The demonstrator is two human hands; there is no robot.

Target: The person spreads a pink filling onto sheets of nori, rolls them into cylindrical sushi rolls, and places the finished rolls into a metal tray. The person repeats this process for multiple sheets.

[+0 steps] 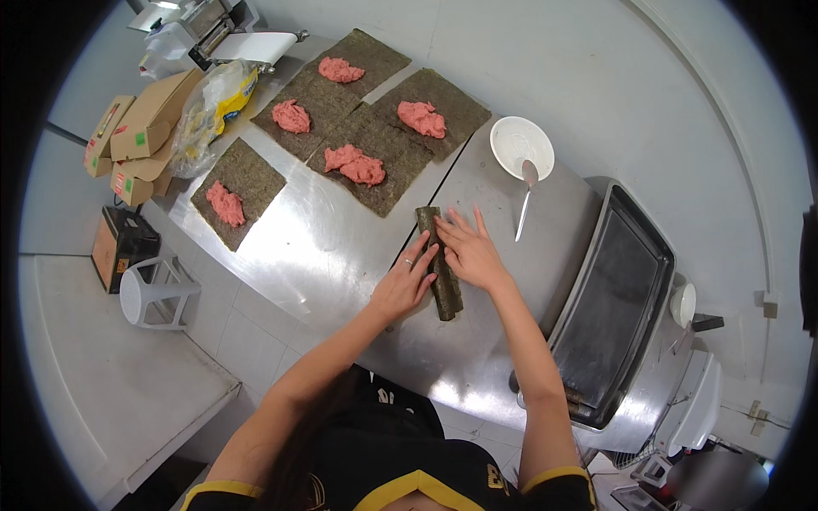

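A dark green seaweed roll (445,298) lies lengthwise on the steel table (298,272) in front of me. My left hand (400,283) rests its spread fingers on the roll from the left. My right hand (469,249) touches it from the right, fingers stretched and apart. Beyond them, several seaweed sheets (383,198) lie flat, each bearing a lump of pink paste (354,163). A white bowl (511,136) sits to the upper right, a metal spoon (524,200) leaning on its rim.
A black tray (569,307) lines the table's right side. Cardboard boxes (149,111), a plastic bag (204,111) and a machine (243,47) occupy the back left. A white stool (145,298) stands beside the table. A wall (673,128) rises behind.
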